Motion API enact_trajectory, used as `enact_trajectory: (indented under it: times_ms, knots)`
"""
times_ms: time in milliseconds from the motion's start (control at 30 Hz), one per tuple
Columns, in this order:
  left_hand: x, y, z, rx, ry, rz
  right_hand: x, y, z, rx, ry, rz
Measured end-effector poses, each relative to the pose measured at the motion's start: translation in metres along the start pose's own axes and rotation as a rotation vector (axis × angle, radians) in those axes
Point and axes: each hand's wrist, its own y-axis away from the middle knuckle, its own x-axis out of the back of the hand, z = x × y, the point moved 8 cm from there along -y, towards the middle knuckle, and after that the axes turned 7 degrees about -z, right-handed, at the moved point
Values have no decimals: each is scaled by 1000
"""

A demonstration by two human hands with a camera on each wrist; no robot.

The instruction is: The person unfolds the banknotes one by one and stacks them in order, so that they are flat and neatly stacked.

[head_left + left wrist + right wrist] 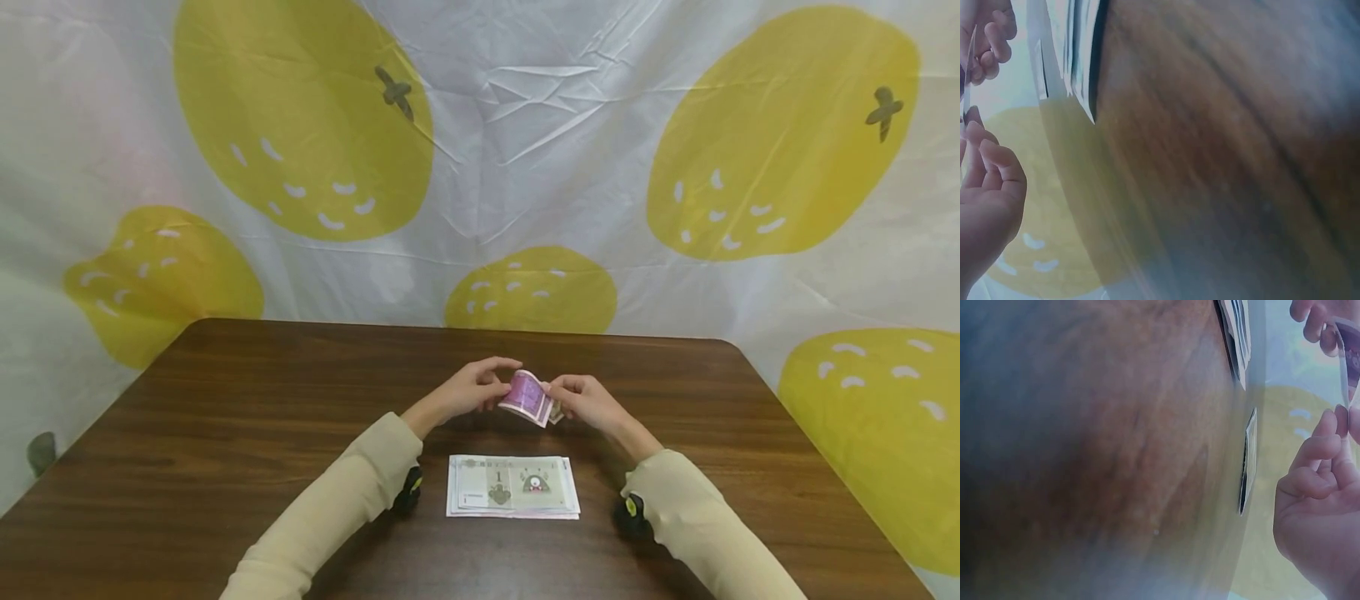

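A purple banknote [527, 396] is held up above the table, bent into a curve. My left hand [468, 387] pinches its left side, and my right hand [588, 402] pinches the right side between thumb and fingers. Part of a yellowish-green note [557, 413] shows behind its right corner. In the right wrist view, a note [1249, 464] lies on the table, beneath the hands. Nearer to me is a loose pile of banknotes [480, 479]; its top one is pale green with a "1" and a cartoon figure.
The brown wooden table [300, 375] has rounded far corners. Behind it hangs a white cloth [525, 167] printed with large yellow fruit. A dark wrist device [632, 510] is on the right forearm, and another [408, 490] on the left.
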Motion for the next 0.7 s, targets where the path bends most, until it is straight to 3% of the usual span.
enact_trajectory:
  times_ms: [400, 700]
  knots:
    - [-2, 2, 4, -29, -20, -44, -10, 2, -2, 1, -22, -73]
    - [-2, 4, 2, -31, -13, -68, -12, 4, -4, -10, -26, -63]
